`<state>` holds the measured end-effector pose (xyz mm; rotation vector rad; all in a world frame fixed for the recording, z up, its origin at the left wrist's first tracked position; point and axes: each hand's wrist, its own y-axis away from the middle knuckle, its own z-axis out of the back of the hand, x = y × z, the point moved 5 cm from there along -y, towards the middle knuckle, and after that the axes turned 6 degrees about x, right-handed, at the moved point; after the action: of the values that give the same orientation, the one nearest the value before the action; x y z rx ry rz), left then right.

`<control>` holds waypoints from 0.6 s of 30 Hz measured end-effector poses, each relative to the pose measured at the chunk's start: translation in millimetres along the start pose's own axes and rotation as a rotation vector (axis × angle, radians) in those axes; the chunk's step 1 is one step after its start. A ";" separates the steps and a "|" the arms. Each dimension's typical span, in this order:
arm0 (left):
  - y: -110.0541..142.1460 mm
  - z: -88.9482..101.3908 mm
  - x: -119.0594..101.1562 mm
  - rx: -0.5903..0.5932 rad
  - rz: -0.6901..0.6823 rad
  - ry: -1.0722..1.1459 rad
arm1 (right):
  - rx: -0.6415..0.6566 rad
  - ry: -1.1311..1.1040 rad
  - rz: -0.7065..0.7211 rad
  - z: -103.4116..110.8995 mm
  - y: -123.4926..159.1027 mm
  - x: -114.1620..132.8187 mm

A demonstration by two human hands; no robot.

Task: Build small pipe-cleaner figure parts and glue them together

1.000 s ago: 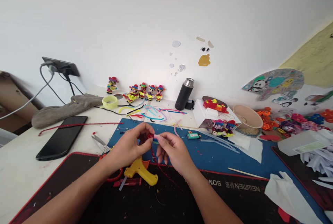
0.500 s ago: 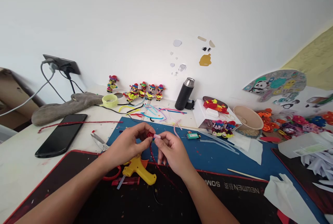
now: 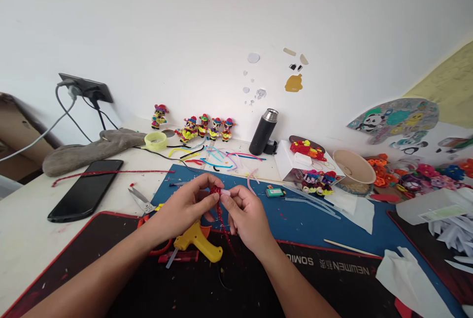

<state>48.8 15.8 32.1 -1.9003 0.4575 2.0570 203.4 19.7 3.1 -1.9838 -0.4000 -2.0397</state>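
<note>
Between my hands is a red glittery pipe cleaner [image 3: 221, 222], its upper part wound into a small bundle and its tail hanging over the mat. My left hand [image 3: 186, 205] is closed in a pinch on the wound part, fingers bent behind it. My right hand [image 3: 248, 217] is closed too, thumb and index finger on a small pale pinkish piece [image 3: 225, 193] at the bundle's right end; its kind I cannot make out. Just below lies a yellow glue gun [image 3: 202, 245] with a clear glue stick. Scissors [image 3: 142, 201] lie left of my left hand, partly hidden by it.
Another red pipe cleaner [image 3: 136, 172] lies across a black phone [image 3: 86, 192]. Behind are coloured pipe cleaner pieces [image 3: 218, 156], several small figures [image 3: 190, 130], tape [image 3: 155, 141] and a black flask [image 3: 263, 132]. At right are a white box [image 3: 283, 160], a bowl [image 3: 354, 165] and paper [image 3: 410, 278].
The hanging tail of the pipe cleaner has swung slightly and lies closer to upright. My hands stay together, the right one shifted a little to the right. The view has moved slightly.
</note>
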 end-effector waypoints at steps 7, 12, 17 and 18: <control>-1.3 -5.0 3.2 0.036 0.031 0.123 | -0.020 0.009 0.009 1.1 0.6 1.2; -2.1 -4.2 4.9 0.036 0.064 0.123 | -0.039 -0.008 0.024 2.8 0.7 7.0; -0.1 -4.7 2.4 0.033 0.062 0.063 | -0.081 0.002 0.028 5.6 -0.2 7.1; 0.3 -5.0 2.1 0.036 0.065 0.065 | -0.091 0.002 0.029 6.0 -0.2 6.8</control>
<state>53.0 13.4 29.7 -1.9606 0.5751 2.0176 208.7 22.2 10.1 -2.0269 -0.2816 -2.0767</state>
